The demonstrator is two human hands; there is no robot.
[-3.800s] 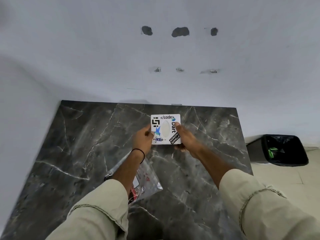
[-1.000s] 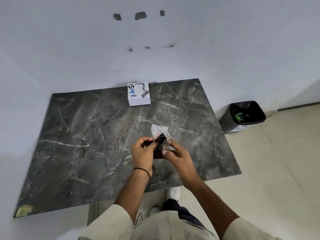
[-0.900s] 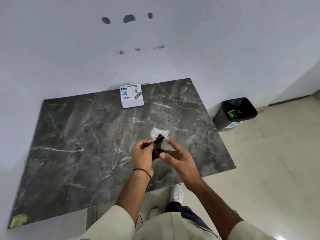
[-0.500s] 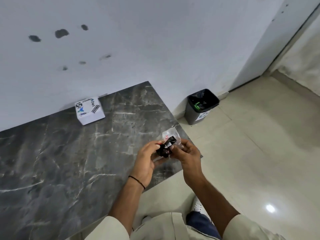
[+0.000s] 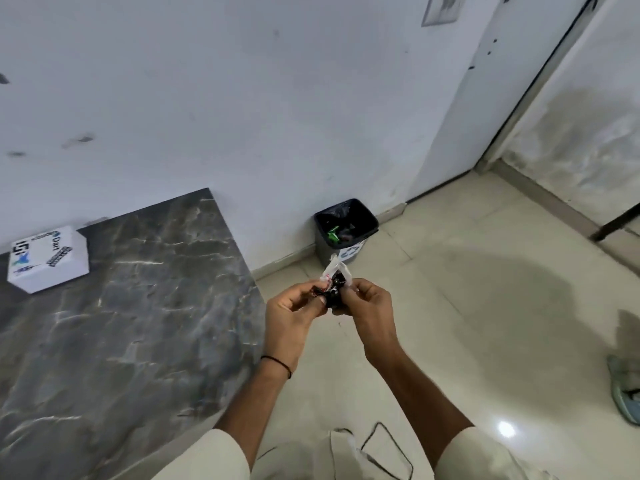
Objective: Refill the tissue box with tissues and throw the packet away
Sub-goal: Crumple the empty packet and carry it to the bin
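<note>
Crinkled plastic packet (image 5: 334,280) pinched between fingertips of left hand (image 5: 292,315) and right hand (image 5: 369,311), wadded small, probably for clean toss. Bin (image 5: 344,230) beyond fingertips, well apart. Tissue box (image 5: 48,259) far left on marble table (image 5: 138,323), set aside, likely refilled.

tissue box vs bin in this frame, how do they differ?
The tissue box is white with stickers on its top; the bin is dark, lined with a black bag. The tissue box sits on the marble table near the wall; the bin stands on the floor against the wall. The bin is open-topped with litter showing inside; the box's contents cannot be seen. Both are boxy, and neither is touched by the hands.
</note>
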